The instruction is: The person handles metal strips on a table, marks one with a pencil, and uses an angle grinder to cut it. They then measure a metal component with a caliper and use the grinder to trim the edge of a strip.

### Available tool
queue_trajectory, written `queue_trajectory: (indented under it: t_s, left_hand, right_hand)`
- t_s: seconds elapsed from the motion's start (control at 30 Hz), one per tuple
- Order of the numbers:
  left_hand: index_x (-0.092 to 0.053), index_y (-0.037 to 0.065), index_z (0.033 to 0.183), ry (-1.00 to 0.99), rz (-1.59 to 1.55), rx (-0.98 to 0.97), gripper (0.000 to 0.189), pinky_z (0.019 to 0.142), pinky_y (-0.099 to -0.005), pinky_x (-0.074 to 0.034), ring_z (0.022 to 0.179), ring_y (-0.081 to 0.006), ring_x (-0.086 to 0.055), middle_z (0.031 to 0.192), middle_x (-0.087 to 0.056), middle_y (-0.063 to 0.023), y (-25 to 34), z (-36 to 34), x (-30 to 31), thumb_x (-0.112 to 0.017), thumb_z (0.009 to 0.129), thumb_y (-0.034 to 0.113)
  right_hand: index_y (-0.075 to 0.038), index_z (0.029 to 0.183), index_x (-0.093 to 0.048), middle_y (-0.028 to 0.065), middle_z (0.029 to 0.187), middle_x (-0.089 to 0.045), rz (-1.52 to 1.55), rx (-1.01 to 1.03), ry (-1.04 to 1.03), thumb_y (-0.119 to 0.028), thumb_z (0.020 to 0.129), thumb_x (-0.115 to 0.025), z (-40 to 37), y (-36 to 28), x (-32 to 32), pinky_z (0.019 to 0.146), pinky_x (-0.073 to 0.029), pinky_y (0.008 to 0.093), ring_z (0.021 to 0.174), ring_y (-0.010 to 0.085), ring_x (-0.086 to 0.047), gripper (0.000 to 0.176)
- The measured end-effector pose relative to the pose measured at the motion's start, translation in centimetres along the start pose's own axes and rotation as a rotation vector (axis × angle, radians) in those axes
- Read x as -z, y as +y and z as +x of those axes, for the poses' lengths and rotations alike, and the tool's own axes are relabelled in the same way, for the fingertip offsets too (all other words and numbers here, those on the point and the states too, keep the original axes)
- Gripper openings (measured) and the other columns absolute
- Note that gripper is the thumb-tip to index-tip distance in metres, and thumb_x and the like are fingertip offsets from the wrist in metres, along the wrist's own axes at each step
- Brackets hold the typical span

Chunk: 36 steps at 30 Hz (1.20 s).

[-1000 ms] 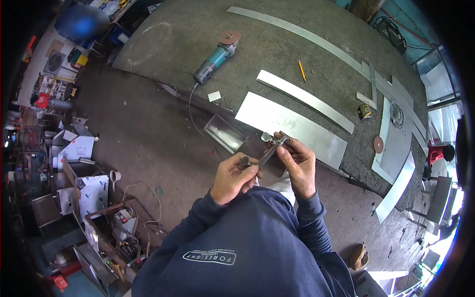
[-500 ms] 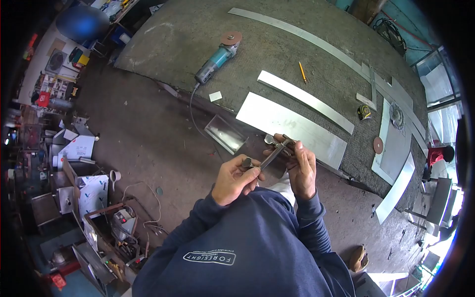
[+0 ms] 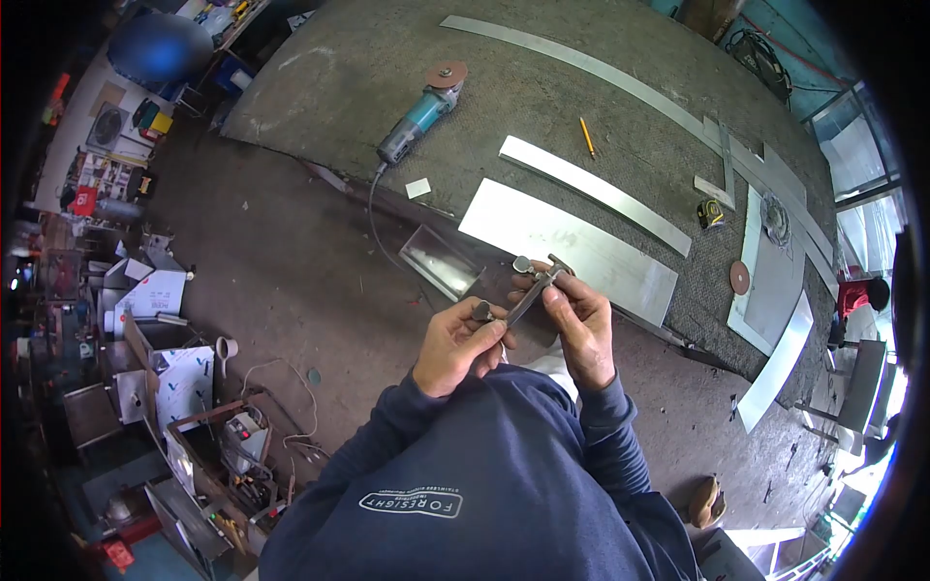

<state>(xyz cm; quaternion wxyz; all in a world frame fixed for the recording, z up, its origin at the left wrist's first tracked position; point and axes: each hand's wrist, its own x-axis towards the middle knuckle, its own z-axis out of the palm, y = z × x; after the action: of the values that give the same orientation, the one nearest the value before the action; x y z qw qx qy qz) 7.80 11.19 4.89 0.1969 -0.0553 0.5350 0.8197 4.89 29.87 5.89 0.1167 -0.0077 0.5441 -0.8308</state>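
In front of my chest, both hands hold a small metal tool [image 3: 526, 305] with a dark straight bar, round knob-like discs near its ends and a T-shaped end; it looks like a bar clamp. My left hand [image 3: 453, 349] pinches the lower end between thumb and fingers. At the upper end, by the T-shaped part, my right hand [image 3: 584, 324] has its thumb and fingers closed on the tool. Just beyond the hands, a wide sheet metal strip [image 3: 542, 230] lies along the near edge of the worktable [image 3: 339, 97].
On the table are an angle grinder [image 3: 418, 121], a pencil [image 3: 587, 137], a folded metal channel [image 3: 601, 197], a tape measure [image 3: 711, 214], a square [image 3: 725, 169] and a cutting disc [image 3: 739, 278]. A metal tray-like piece [image 3: 441, 263] sits below the edge. Cluttered shelves and scrap stand left.
My right thumb and fingers have closed in on the tool's upper end, and that hand has shifted slightly left. My left hand keeps its pinch, almost unmoved.
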Motion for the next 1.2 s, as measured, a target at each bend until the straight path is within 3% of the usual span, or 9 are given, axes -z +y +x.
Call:
queue_trajectory:
  t_s: [0.73, 0.9, 1.13, 1.2]
  left_hand:
    - [-0.059, 0.000, 0.105, 0.002, -0.034, 0.046, 0.011, 0.048, -0.0201, -0.042, 0.059, -0.0084, -0.057, 0.084, -0.068, -0.0108, 0.22, -0.28, 0.04, -0.059, 0.096, 0.007]
    - [-0.059, 0.000, 0.105, 0.008, -0.036, 0.022, 0.011, 0.045, -0.0213, -0.041, 0.057, -0.0105, -0.058, 0.083, -0.068, -0.0134, -0.19, -0.18, 0.16, -0.059, 0.096, 0.006]
    - [-0.058, 0.000, 0.106, 0.002, -0.024, 0.028, 0.012, 0.045, -0.0214, -0.041, 0.057, -0.0108, -0.058, 0.083, -0.068, -0.0137, -0.10, -0.20, 0.12, -0.059, 0.096, 0.005]
    - [-0.059, -0.001, 0.107, 0.000, -0.029, 0.040, 0.014, 0.048, -0.0203, -0.043, 0.059, -0.0091, -0.058, 0.084, -0.068, -0.0114, 0.06, -0.28, 0.00, -0.060, 0.096, 0.007]
  right_hand:
    - [0.010, 0.129, -0.052, 0.0228, 0.117, -0.066, -0.096, -0.046, -0.001, -0.016, 0.100, -0.055, -0.26, 0.37, -0.44, 0.093, -0.054, 0.0373, 0.102, 0.0268, -0.068, 0.039]
    - [0.010, 0.130, -0.054, 0.0196, 0.114, -0.068, -0.047, -0.024, 0.028, -0.018, 0.101, -0.053, -0.17, 0.37, -0.49, 0.089, -0.054, 0.0333, 0.102, 0.0240, -0.068, 0.040]
    - [0.010, 0.131, -0.053, 0.0194, 0.112, -0.068, -0.046, -0.032, 0.022, -0.022, 0.102, -0.051, -0.26, 0.34, -0.25, 0.090, -0.053, 0.0342, 0.101, 0.0242, -0.068, 0.043]
    - [0.009, 0.131, -0.053, 0.0189, 0.111, -0.069, 0.077, -0.015, 0.022, -0.024, 0.103, -0.051, -0.33, 0.46, -0.01, 0.091, -0.053, 0.0331, 0.101, 0.0233, -0.068, 0.044]
